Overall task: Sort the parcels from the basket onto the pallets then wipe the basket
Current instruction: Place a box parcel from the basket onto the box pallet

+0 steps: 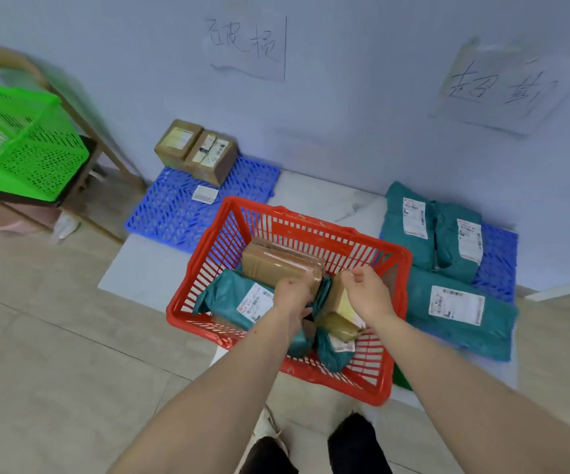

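Now the red basket (208,268) sits on the floor between two blue pallets, with parcels left inside: a brown box (276,260) lying on top, a teal bag (228,299) under it, a smaller box (340,297) and another teal bag (331,354) toward the near wall; the left hand (292,292) has its grip curled on the near end of the brown box, while the right hand (367,292) hovers over the smaller box with fingers loosely curled, holding nothing that I can see.

Sorting looks partly done: the left pallet (174,213) carries two brown boxes (196,150) against the wall, the right pallet (497,254) three teal bags (461,309).

Risk, as I judge it: the brown box, held by one end only, could tip and slide back as it rises, or catch the basket's rim; the bag beneath might drag up with it.

Room: the left pallet has bare grid in front of its boxes; the right one is nearly covered, one bag overhanging its near edge; a green basket (27,145) on a stand is well apart at left.
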Demonstrator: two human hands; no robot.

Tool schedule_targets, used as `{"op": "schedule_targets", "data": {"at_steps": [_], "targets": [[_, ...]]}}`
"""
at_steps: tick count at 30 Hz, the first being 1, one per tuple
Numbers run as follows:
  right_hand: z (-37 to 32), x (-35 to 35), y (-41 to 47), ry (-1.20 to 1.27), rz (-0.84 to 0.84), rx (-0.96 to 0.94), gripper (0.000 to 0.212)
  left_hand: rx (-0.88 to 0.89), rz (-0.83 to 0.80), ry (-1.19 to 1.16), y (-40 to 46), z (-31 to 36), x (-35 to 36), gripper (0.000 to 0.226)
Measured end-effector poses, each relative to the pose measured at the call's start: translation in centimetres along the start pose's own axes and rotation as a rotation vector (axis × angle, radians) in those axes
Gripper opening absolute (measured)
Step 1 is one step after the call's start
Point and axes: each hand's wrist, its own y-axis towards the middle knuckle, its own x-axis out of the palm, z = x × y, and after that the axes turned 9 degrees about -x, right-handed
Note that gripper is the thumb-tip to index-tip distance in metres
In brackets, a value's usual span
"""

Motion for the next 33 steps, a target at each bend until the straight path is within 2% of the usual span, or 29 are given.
{"op": "schedule_targets", "data": {"at_steps": [2, 5, 11, 14, 17, 19, 23, 25, 31, 33], "targets": [[-0.2, 1.2, 0.3, 0.023, -0.037, 0.041, 0.041, -0.019, 0.017, 0.018, 1.5, 0.2, -1.2, 0.044], [-0.3, 2.6, 1.5, 0.032, -0.090, 0.076, 0.046, -0.020, 0.068, 0.070, 3.7, 0.9, -2.6, 0.067], [0.3, 4.5, 5.3, 0.044, -0.200, 0.137, 0.052, 0.119, 0.254, 0.162, 9.2, 3.0, -4.2, 0.067], [0.8, 5.3, 6.8, 0.033, -0.236, 0.174, 0.051, 0.122, 0.339, 0.269, 12.0, 3.4, -4.8, 0.084], [1.3, 6.0, 8.2, 0.048, -0.256, 0.229, 0.047, 0.111, 0.395, 0.276, 14.4, 3.6, -5.0, 0.098], [1.3, 6.4, 8.8, 0.082, -0.259, 0.281, 0.041, 0.120, 0.428, 0.286, 15.3, 3.9, -5.2, 0.091], [1.2, 7.5, 9.5, 0.189, -0.230, 0.397, 0.050, 0.087, 0.446, 0.324, 16.6, 4.5, -5.8, 0.079], [1.3, 8.1, 9.5, 0.237, -0.188, 0.439, 0.048, 0.061, 0.434, 0.376, 16.7, 4.8, -6.1, 0.076], [0.6, 8.3, 8.5, 0.267, -0.015, 0.490, 0.034, 0.083, 0.390, 0.290, 17.3, 4.2, -7.4, 0.090], [0.2, 8.2, 7.7, 0.298, 0.034, 0.531, 0.030, 0.113, 0.377, 0.255, 14.8, 4.6, -7.3, 0.074]]}}
